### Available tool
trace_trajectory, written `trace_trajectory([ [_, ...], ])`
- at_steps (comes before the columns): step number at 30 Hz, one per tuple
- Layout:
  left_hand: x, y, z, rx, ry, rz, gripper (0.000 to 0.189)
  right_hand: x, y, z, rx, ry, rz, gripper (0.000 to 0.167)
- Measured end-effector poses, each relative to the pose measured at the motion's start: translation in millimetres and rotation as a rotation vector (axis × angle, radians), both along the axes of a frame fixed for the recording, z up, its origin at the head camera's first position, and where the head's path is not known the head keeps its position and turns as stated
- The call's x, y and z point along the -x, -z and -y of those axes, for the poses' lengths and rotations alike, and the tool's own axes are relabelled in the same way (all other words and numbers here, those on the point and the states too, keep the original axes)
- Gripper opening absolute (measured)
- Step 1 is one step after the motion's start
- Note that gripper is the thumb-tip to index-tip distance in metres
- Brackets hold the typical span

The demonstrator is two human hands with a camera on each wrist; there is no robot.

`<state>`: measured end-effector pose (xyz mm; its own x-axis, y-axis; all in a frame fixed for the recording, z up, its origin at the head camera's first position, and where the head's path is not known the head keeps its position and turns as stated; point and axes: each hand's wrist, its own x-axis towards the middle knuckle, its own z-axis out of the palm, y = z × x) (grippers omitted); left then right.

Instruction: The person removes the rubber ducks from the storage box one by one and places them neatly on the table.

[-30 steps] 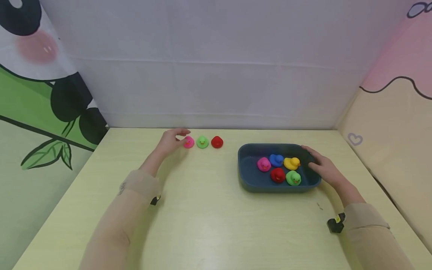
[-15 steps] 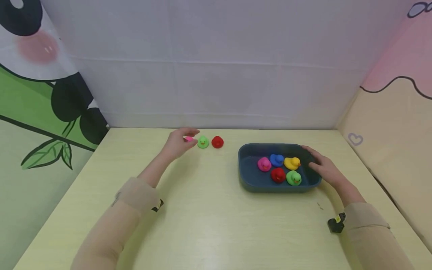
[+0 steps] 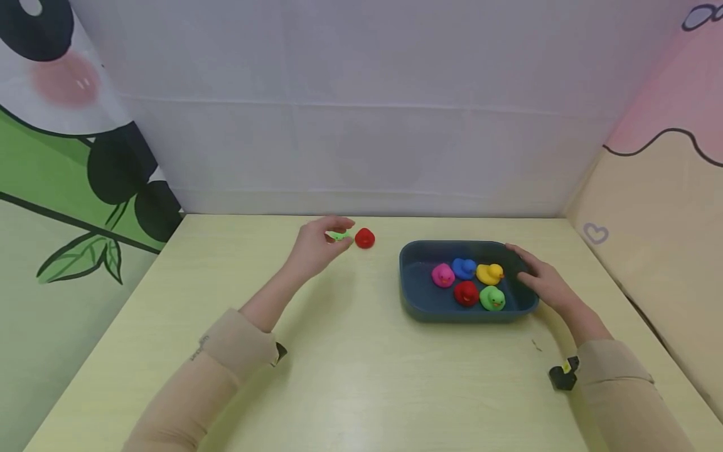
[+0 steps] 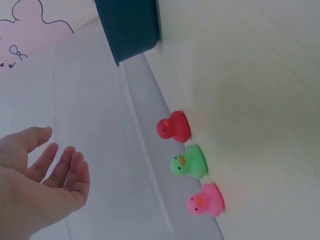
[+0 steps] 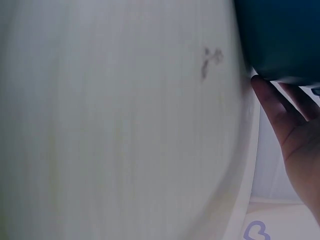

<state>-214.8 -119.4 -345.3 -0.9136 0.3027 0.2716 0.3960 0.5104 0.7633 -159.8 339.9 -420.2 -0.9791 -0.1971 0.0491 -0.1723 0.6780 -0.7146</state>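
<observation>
My left hand (image 3: 322,245) hovers above a short row of rubber ducks, its fingers loosely bent around nothing. In the left wrist view, that row holds a red duck (image 4: 177,127), a green duck (image 4: 191,163) and a pink duck (image 4: 208,201), all apart from the hand. The head view shows the red one plainly and part of the green one; the hand hides the pink one. On the right, my right hand (image 3: 545,284) grips the end of a dark blue basin (image 3: 429,311), thumb over the rim and fingers against the outer wall.
Several ducks sit inside the basin: pink (image 3: 443,275), blue (image 3: 464,269), yellow (image 3: 489,274), red (image 3: 465,293) and green (image 3: 492,298). A pale wooden table (image 3: 350,370) bears everything. A white cloth (image 3: 373,125) rises behind its far edge, with printed panels at both sides.
Empty, my left hand has moved right, from beside the pink duck past the green one toward the red one. The right hand and the basin have stayed in place.
</observation>
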Motion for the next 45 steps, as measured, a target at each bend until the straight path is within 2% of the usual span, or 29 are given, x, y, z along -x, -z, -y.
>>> trace_trajectory([
  [5, -12.2, -4.9, -14.8, -0.036, 0.025, -0.004, 0.031, 1.6, 2.0, -2, 0.001, 0.007, 0.007, 0.059],
  [9, -20.7, -6.3, -25.7, -0.056, 0.059, -0.036, 0.032, 3.7, 4.4, -3, 0.002, 0.007, 0.007, 0.059],
  [16, -32.8, -4.4, -45.8, -0.076, 0.140, -0.040, 0.034, 2.7, 3.3, -3, 0.002, 0.005, 0.018, 0.059],
  [22, -37.9, 1.0, -61.1, -0.110, 0.199, -0.032, 0.033, 1.4, 1.6, -2, -0.004, 0.002, 0.011, 0.059],
  [28, -39.3, 8.9, -75.3, -0.104, 0.258, -0.023, 0.036, 1.2, 1.0, -2, -0.007, 0.006, 0.017, 0.059],
  [36, -36.3, 15.8, -95.3, -0.060, 0.346, -0.051, 0.039, 2.5, 1.2, -2, -0.003, 0.003, -0.002, 0.059],
  [45, -29.8, 28.7, -118.0, 0.019, 0.414, -0.017, 0.042, 1.4, 1.5, 0, -0.008, 0.004, -0.008, 0.059],
])
